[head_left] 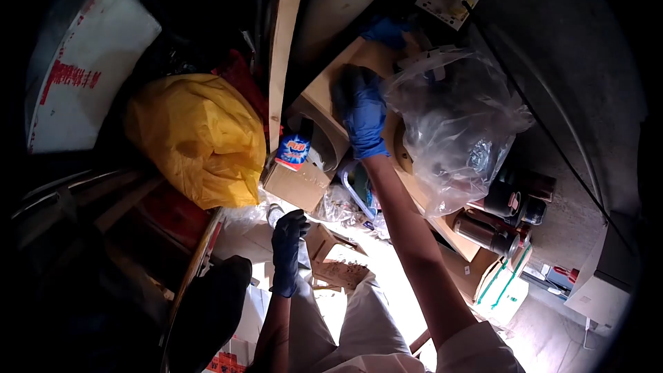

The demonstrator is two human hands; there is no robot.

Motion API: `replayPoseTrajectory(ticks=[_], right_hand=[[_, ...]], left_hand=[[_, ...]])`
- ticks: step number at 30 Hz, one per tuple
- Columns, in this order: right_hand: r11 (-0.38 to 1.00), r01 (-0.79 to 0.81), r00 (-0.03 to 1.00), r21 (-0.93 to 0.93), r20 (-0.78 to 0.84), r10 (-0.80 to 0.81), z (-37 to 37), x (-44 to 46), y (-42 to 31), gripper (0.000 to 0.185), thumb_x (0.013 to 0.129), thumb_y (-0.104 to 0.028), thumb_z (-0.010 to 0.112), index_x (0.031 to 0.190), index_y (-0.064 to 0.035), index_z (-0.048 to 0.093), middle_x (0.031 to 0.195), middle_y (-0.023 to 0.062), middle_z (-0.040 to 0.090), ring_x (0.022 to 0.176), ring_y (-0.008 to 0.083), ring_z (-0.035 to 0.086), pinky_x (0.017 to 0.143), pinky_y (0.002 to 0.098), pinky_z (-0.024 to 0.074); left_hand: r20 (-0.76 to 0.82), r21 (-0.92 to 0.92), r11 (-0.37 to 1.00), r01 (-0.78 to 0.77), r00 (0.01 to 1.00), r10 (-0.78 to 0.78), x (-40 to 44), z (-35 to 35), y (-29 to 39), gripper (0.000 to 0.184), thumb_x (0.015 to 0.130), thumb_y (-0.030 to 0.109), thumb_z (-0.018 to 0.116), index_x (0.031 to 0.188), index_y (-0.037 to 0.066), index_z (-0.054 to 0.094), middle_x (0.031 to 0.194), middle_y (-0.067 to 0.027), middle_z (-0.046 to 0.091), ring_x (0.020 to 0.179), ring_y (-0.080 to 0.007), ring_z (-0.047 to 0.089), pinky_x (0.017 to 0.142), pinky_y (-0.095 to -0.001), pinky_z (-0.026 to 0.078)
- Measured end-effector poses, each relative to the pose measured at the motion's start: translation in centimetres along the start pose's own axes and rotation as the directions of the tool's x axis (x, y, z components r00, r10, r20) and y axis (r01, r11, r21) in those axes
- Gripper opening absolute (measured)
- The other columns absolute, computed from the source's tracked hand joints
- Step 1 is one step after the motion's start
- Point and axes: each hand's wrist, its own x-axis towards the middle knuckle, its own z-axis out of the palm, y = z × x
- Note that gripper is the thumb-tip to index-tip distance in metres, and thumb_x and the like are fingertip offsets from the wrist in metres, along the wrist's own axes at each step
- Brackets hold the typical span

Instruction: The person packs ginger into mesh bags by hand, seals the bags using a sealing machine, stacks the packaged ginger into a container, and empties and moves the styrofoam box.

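My right hand (364, 114), in a blue glove, reaches forward over a light wooden board (321, 93). Its fingers curl in shadow at a dark patch, and whatever they hold, if anything, is hidden. To the right of that hand, a large clear plastic bag (449, 131) lies on the board. My left hand (286, 249), in a dark glove, is lower down above my legs, its fingers curled in and nothing visible in them. Beyond it sits a cardboard box (297, 185) with a blue-and-red packet (293, 151) on top.
A yellow bag (197, 138) bulges at left beside an upright wooden post (282, 48). A thick pipe (345, 0) slants behind. Dark bottles or cans (487, 231) lie at right, near a cable (539, 110) along the wall. A small brown box (338, 259) is near my feet.
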Motion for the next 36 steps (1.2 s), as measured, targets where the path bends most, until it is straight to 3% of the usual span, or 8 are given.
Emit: replayPoseTrajectory(ticks=[8, 11, 15, 19, 22, 28, 34, 36], right_hand=[[0.994, 0.02, 0.999, 0.11, -0.046, -0.015, -1.7, -0.5, -1.2, 0.046, 0.074, -0.026, 0.058, 0.115, -0.0084, 0.046, 0.115, 0.0154, 0.046, 0.107, 0.0318, 0.042, 0.09, 0.0382, 0.0338], [0.97, 0.234, 0.962, 0.069, 0.129, -0.241, -3.0, -0.9, -2.4, 0.046, 0.076, -0.03, 0.054, 0.116, -0.0084, 0.045, 0.121, 0.0112, 0.043, 0.113, 0.028, 0.04, 0.097, 0.0382, 0.0273], [0.833, 0.498, 0.831, 0.239, 0.143, -0.538, -4.2, -1.6, -3.7, 0.038, 0.075, -0.02, 0.054, 0.11, -0.0066, 0.051, 0.114, 0.01, 0.05, 0.107, 0.0248, 0.046, 0.092, 0.0364, 0.0334], [0.793, 0.475, 0.825, 0.382, 0.121, -0.552, -3.8, -3.5, -2.6, 0.033, 0.071, -0.016, 0.058, 0.102, -0.0055, 0.056, 0.102, 0.011, 0.054, 0.094, 0.0258, 0.052, 0.082, 0.0361, 0.0401], [0.852, 0.314, 0.902, 0.419, 0.147, -0.405, -4.5, -4.5, -2.0, 0.028, 0.068, -0.013, 0.061, 0.095, -0.0053, 0.058, 0.091, 0.0115, 0.056, 0.082, 0.0274, 0.053, 0.073, 0.0357, 0.0427], [0.961, 0.175, 0.983, 0.216, -0.084, -0.16, -5.3, -1.2, 0.1, 0.039, 0.07, -0.018, 0.062, 0.105, -0.0066, 0.051, 0.101, 0.0165, 0.051, 0.088, 0.0321, 0.049, 0.076, 0.0385, 0.0404], [0.965, 0.241, 0.97, -0.105, -0.011, -0.244, -0.7, 0.1, 0.4, 0.038, 0.075, -0.025, 0.055, 0.108, -0.0065, 0.048, 0.105, 0.0178, 0.048, 0.087, 0.0331, 0.048, 0.077, 0.039, 0.0397], [0.968, 0.235, 0.971, -0.092, -0.026, -0.238, -0.1, -0.2, 0.7, 0.034, 0.076, -0.027, 0.052, 0.103, -0.0069, 0.049, 0.1, 0.0161, 0.049, 0.08, 0.0314, 0.049, 0.071, 0.0381, 0.0422]], left_hand=[[0.017, 0.016, 1.0, 0.004, 1.0, -0.004, -0.7, 0.5, 0.1, 0.024, 0.088, 0.02, 0.045, 0.104, 0.004, 0.052, 0.086, -0.0047, 0.059, 0.073, -0.011, 0.057, 0.067, -0.0233, 0.044], [0.053, 0.063, 0.997, 0.04, 0.998, -0.043, -1.0, 0.4, -0.1, 0.025, 0.088, 0.02, 0.042, 0.104, 0.004, 0.052, 0.094, -0.0043, 0.057, 0.081, -0.0116, 0.055, 0.072, -0.0239, 0.045], [0.072, 0.056, 0.997, 0.054, 0.996, -0.058, -1.1, 0.6, -0.4, 0.025, 0.088, 0.021, 0.043, 0.104, 0.004, 0.052, 0.094, -0.0044, 0.057, 0.08, -0.0114, 0.055, 0.072, -0.024, 0.044], [0.057, 0.076, 0.995, 0.057, 0.996, -0.061, -1.3, 1.0, -0.2, 0.026, 0.087, 0.022, 0.044, 0.104, 0.004, 0.052, 0.093, -0.0041, 0.058, 0.079, -0.0112, 0.055, 0.07, -0.0242, 0.044], [0.049, 0.073, 0.995, 0.062, 0.997, -0.066, -1.2, 1.0, -0.5, 0.026, 0.087, 0.022, 0.044, 0.104, 0.004, 0.053, 0.091, -0.0037, 0.058, 0.077, -0.0109, 0.055, 0.069, -0.024, 0.044], [0.076, 0.056, 0.997, 0.046, 0.996, -0.05, -0.8, 1.3, -0.7, 0.026, 0.087, 0.023, 0.046, 0.105, 0.004, 0.052, 0.089, -0.0039, 0.058, 0.075, -0.0105, 0.056, 0.069, -0.0232, 0.045], [0.103, 0.054, 0.996, 0.07, 0.992, -0.075, -0.6, 1.9, -1.6, 0.03, 0.086, 0.026, 0.049, 0.106, 0.004, 0.05, 0.088, -0.0042, 0.058, 0.074, -0.0103, 0.056, 0.069, -0.0227, 0.045], [0.111, 0.048, 0.994, 0.098, 0.988, -0.103, -0.6, 1.9, -1.6, 0.032, 0.085, 0.027, 0.05, 0.107, 0.003, 0.05, 0.087, -0.0045, 0.058, 0.074, -0.0105, 0.056, 0.068, -0.0228, 0.045]])
